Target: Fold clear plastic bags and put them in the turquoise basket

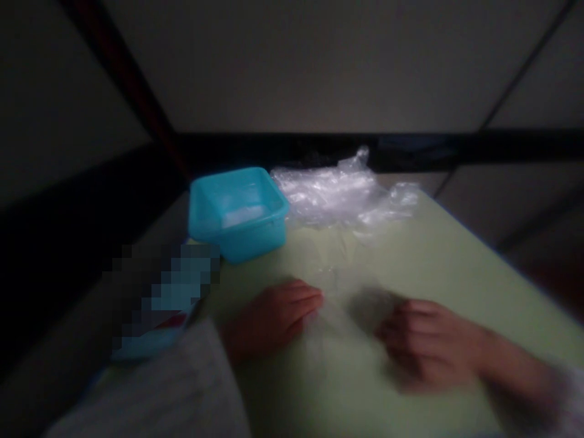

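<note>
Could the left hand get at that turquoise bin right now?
Probably yes: the left hand is close to the turquoise bin, nothing visible blocks the way, and the crumpled plastic lies to the bin's right. Blur hides whether the hand holds anything.

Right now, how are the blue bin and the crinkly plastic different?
The bin is bright turquoise, while the plastic is clear and shiny. The bin keeps a neat, open box shape; the plastic lies in a crumpled heap. Both rest on the yellow-green table.
</note>
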`<state>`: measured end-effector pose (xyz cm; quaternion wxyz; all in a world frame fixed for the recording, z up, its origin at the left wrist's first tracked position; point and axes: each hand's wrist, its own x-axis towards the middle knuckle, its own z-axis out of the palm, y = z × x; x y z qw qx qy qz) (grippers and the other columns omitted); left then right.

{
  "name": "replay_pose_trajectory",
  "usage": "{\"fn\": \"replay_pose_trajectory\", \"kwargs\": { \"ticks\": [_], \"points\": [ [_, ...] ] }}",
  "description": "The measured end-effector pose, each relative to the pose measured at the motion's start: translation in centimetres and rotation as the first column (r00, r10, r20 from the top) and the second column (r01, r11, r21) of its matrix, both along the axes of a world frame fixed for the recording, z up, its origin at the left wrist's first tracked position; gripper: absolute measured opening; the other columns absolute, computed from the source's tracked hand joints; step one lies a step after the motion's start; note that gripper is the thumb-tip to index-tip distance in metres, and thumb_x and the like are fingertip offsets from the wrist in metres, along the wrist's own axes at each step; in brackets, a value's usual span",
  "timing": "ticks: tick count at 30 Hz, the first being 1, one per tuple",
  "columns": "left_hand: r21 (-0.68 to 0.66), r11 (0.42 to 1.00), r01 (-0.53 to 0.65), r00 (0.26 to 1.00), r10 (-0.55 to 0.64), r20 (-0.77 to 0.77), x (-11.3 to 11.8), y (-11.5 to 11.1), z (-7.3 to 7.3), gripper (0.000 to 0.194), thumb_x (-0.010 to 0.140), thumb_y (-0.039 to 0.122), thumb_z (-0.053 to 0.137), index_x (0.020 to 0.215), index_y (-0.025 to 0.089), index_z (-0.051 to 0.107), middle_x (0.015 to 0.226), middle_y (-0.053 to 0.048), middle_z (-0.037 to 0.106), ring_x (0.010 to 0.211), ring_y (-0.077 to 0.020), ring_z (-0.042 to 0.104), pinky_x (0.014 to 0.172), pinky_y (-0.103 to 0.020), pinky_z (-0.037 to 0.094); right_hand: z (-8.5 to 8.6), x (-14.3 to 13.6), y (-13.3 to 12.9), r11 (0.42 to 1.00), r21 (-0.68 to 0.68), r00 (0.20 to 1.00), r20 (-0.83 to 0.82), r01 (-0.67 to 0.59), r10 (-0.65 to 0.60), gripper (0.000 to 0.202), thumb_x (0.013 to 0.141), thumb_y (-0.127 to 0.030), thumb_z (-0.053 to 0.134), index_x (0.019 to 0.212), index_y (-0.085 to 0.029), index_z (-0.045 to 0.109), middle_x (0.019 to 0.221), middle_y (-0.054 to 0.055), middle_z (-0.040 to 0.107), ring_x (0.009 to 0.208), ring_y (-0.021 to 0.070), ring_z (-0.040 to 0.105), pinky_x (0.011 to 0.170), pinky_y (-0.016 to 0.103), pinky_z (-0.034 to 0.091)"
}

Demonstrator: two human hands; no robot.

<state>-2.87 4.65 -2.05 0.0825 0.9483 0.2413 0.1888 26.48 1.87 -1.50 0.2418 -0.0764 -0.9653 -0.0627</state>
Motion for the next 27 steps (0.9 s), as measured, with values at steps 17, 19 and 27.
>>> {"fn": "replay_pose_trajectory", "kwargs": {
  "ticks": [17, 19, 27],
  "points": [
    [0.010, 0.986, 0.165, 0.984, -0.165, 0.069, -0.1, -0.1, 0.2, 0.029, 0.091, 0.016, 0.042, 0.113, 0.009, 0.060, 0.115, -0.012, 0.066, 0.111, -0.0199, 0.057, 0.098, -0.033, 0.045, 0.2, -0.6, 2.1, 0.958, -0.258, 0.989, 0.107, 0.125, -0.101, 0.027, 0.096, -0.016, 0.036, 0.106, -0.010, 0.061, 0.118, 0.013, 0.063, 0.114, 0.0207, 0.056, 0.093, 0.035, 0.051],
    [-0.112, 0.981, 0.159, 0.985, -0.150, 0.089, -0.1, -0.1, 0.2, 0.030, 0.091, 0.017, 0.041, 0.115, 0.011, 0.059, 0.118, -0.011, 0.064, 0.113, -0.0190, 0.056, 0.099, -0.032, 0.044, 0.1, -0.5, 2.1, 0.919, -0.370, 0.990, 0.079, 0.137, -0.116, 0.028, 0.097, -0.019, 0.035, 0.111, -0.010, 0.058, 0.116, 0.013, 0.064, 0.112, 0.0191, 0.058, 0.093, 0.032, 0.050],
    [-0.487, 0.873, 0.023, 0.974, 0.089, 0.207, -0.1, 0.3, 0.6, 0.030, 0.090, 0.023, 0.042, 0.105, 0.015, 0.067, 0.106, -0.007, 0.070, 0.096, -0.0182, 0.065, 0.084, -0.027, 0.048, -0.8, 0.2, 3.4, 0.665, -0.719, 0.955, -0.004, 0.203, -0.296, 0.022, 0.096, -0.029, 0.039, 0.091, -0.019, 0.057, 0.072, 0.000, 0.061, 0.059, 0.0100, 0.055, 0.052, 0.021, 0.044]
  ]
}}
